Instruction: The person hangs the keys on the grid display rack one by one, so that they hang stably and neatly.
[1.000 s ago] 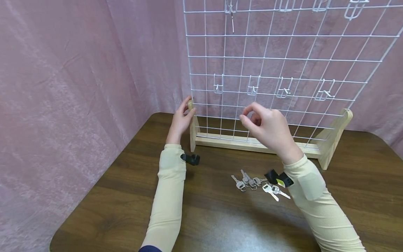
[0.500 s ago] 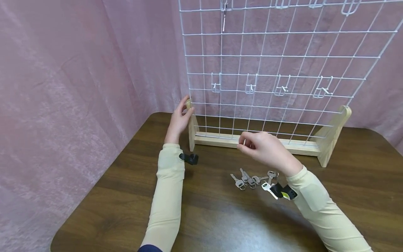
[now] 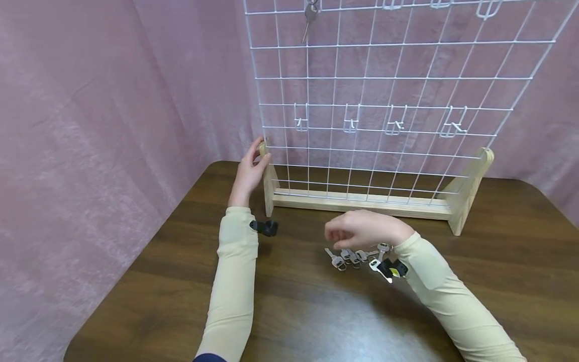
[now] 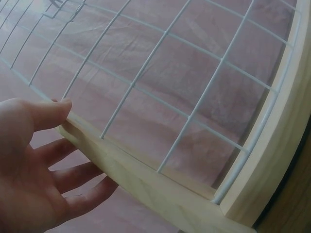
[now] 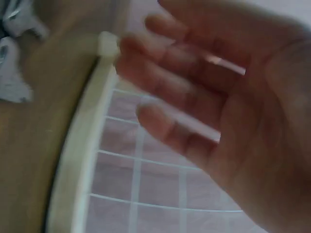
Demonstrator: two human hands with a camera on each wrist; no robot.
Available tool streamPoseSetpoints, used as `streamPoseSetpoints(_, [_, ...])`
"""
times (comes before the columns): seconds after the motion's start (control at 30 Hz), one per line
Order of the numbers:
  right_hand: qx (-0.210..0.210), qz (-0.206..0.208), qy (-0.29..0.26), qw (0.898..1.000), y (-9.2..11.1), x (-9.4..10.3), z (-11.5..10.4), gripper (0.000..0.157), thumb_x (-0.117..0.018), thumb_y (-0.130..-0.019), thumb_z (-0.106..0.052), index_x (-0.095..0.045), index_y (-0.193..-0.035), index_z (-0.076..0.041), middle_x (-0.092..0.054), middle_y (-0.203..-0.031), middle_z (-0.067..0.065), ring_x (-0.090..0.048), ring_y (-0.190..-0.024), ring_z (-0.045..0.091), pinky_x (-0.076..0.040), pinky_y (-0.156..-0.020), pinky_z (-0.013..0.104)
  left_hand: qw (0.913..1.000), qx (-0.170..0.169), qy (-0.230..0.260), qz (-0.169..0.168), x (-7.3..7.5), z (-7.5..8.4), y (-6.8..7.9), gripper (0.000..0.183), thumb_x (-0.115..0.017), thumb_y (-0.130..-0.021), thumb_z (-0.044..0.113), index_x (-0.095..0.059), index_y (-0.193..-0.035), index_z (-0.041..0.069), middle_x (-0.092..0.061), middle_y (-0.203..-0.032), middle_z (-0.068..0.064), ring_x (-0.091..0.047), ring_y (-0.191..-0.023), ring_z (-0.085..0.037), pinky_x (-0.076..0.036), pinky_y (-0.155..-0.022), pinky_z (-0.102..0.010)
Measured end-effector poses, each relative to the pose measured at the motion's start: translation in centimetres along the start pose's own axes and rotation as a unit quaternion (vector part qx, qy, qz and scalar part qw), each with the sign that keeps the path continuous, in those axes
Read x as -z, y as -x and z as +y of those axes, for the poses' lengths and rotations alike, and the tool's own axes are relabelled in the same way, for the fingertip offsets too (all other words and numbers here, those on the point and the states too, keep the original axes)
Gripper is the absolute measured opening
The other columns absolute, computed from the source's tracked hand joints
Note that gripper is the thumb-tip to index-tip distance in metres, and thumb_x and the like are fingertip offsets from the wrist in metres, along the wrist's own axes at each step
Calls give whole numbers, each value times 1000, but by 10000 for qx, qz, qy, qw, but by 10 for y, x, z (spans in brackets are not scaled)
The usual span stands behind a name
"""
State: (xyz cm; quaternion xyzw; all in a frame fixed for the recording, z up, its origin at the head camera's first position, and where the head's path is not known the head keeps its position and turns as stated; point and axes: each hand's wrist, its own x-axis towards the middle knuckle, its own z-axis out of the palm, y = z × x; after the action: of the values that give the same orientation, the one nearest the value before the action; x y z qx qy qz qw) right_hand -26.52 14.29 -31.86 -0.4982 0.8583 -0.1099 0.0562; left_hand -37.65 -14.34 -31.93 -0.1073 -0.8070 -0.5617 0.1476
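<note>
My left hand [image 3: 249, 173] holds the left wooden upright [image 3: 268, 193] of a white wire grid stand. In the left wrist view its thumb lies along one side of the wood and its fingers reach round the other. My right hand [image 3: 368, 229] hovers just above and behind several loose metal keys [image 3: 338, 262] on the table. Loosely bent fingers [image 5: 165, 82] with nothing between them appear, blurred, in the right wrist view. From an upper-left hook of the wire grid [image 3: 366, 90] hangs one key [image 3: 310, 14].
White hooks [image 3: 351, 124] line the lower part of the grid, and more [image 3: 488, 9] sit along the top edge of view. A wooden base bar [image 3: 316, 200] runs between the uprights. The brown table [image 3: 158, 281] ends at a pink curtain [image 3: 113, 100].
My right hand has come down from in front of the grid towards the keys. The hanging key has turned to show its flat face. My left hand keeps its hold on the upright.
</note>
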Motion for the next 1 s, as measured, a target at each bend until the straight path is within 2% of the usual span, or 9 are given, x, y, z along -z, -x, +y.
streamPoseSetpoints(0.1, [-17, -346, -114, 9993, -6, -9, 7, 10, -66, -86, -14, -63, -95, -16, -63, -81, -10, -56, -74, 0, -48, -68, 20, 10000, 19, -42, 9, 2, 0, 1, 56, -54, -100, 24, -33, -151, 21, -44, -149, -17, -43, -138, -29, -37, -114, -43])
streamPoseSetpoints(0.3, [-302, -936, -444, 9942, -11, -23, 13, 28, -71, -78, -7, -61, -103, -13, -61, -96, -1, -55, -76, 6, -46, -69, 18, 9998, 99, -173, 22, 6, 1, 1, 56, -53, -100, 25, -32, -152, 24, -43, -150, -17, -43, -138, -31, -39, -112, -44])
streamPoseSetpoints(0.47, [-447, -1304, -690, 9880, -12, -28, 12, 32, -73, -71, 2, -60, -99, -9, -57, -89, 3, -50, -69, 3, -44, -66, 16, 9999, 56, -101, 55, 6, 1, 2, 56, -54, -99, 24, -33, -151, 22, -42, -151, -16, -42, -139, -30, -40, -111, -45])
streamPoseSetpoints(0.63, [-496, -1381, -484, 9880, -12, -32, 13, 27, -74, -71, 2, -58, -88, -10, -57, -78, 1, -46, -65, 0, -42, -63, 15, 10000, 30, -65, 66, 4, 0, 4, 56, -54, -100, 21, -32, -152, 19, -39, -153, -14, -40, -141, -29, -38, -113, -44])
streamPoseSetpoints(0.8, [-515, -1370, -439, 9883, -9, -33, 12, 24, -66, -70, 9, -58, -83, -10, -58, -73, 0, -45, -63, 0, -41, -60, 15, 9999, -5, -95, 71, 2, 1, 4, 56, -54, -99, 20, -33, -151, 18, -40, -153, -14, -40, -141, -29, -37, -113, -43])
streamPoseSetpoints(0.9, [-487, -1308, -422, 9893, -7, -33, 12, 26, -62, -70, 12, -58, -84, -10, -58, -72, 1, -45, -63, 1, -40, -59, 15, 9999, -19, -102, 68, 1, 2, 4, 56, -54, -100, 20, -33, -151, 18, -40, -153, -14, -40, -140, -29, -38, -113, -43])
streamPoseSetpoints(1.0, [-313, -1293, -456, 9901, -6, -33, 12, 30, -64, -72, 11, -59, -91, -11, -57, -74, 1, -46, -66, 3, -40, -60, 15, 9999, 11, -98, 67, -1, 3, 4, 55, -54, -100, 21, -33, -151, 19, -40, -153, -14, -41, -140, -29, -39, -112, -44])
